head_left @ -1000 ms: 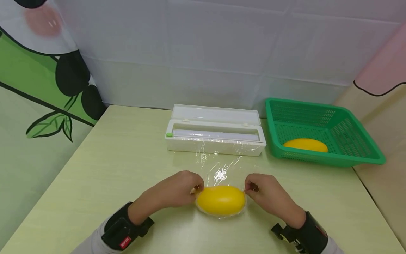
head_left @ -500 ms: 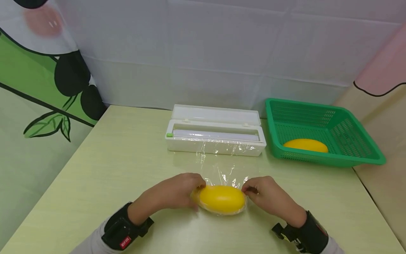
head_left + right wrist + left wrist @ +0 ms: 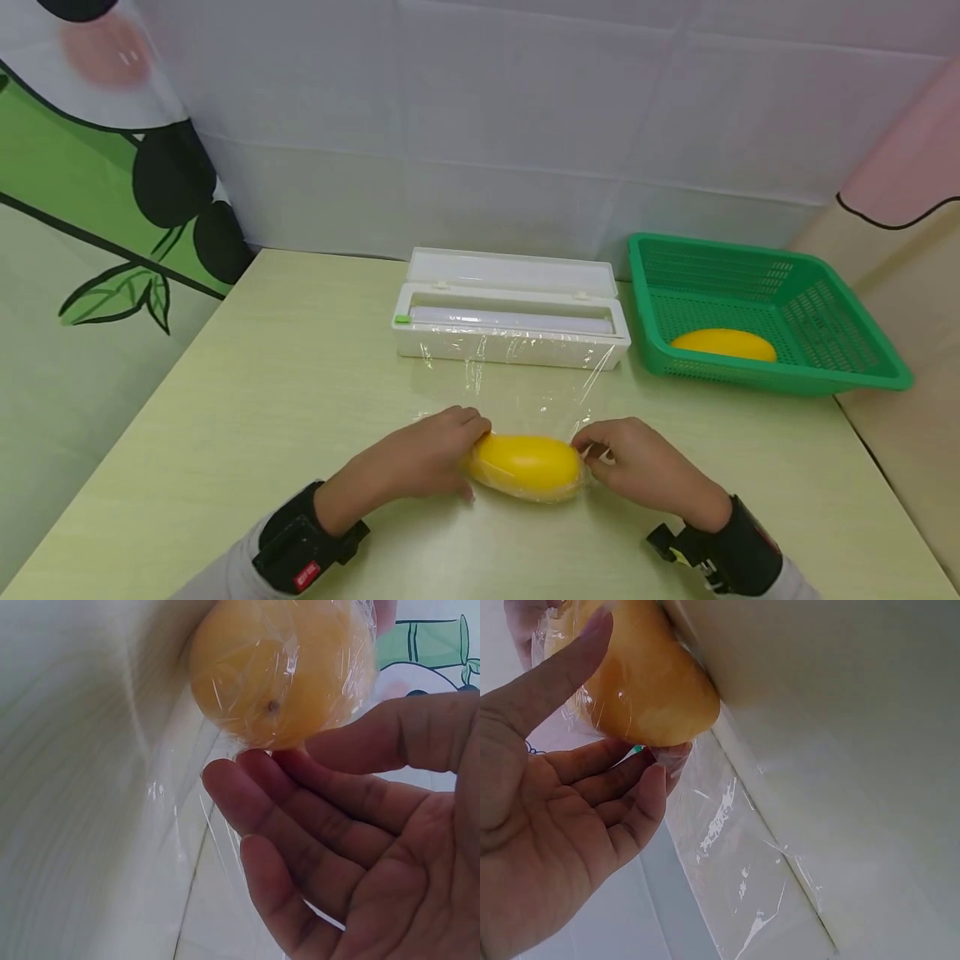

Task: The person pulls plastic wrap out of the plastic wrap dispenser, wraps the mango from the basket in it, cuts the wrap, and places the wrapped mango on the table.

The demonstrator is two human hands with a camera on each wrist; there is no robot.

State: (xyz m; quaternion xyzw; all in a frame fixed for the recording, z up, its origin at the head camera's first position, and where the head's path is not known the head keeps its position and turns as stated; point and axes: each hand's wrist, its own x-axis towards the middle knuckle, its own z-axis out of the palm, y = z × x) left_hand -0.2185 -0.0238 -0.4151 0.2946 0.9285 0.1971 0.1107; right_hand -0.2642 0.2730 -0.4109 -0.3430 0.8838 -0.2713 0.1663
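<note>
A yellow mango [image 3: 528,467] lies on the table, wrapped in clear cling film [image 3: 495,387] that still runs back to the white box. My left hand [image 3: 423,454] grips its left end, fingers on the far side and thumb on the near side. In the left wrist view the thumb lies across the filmed mango [image 3: 649,682], the other fingers bent behind it. At the opposite end, my right hand [image 3: 641,462] pinches film between thumb and forefinger. The right wrist view has creased film over the mango [image 3: 277,667], with the remaining fingers of the right hand [image 3: 360,832] loosely bent.
Behind the mango stands a white cling film dispenser [image 3: 510,346], lid up, with its roll [image 3: 510,320] inside and a green slider [image 3: 402,319] at the left. A green basket [image 3: 765,383] at the back right holds another yellow mango [image 3: 723,343]. A cloth backdrop borders the table.
My left hand has gone from pinching film at the far left corner to gripping the mango's left end. The mango has turned slightly. My right hand stays at the right end, slightly farther in.
</note>
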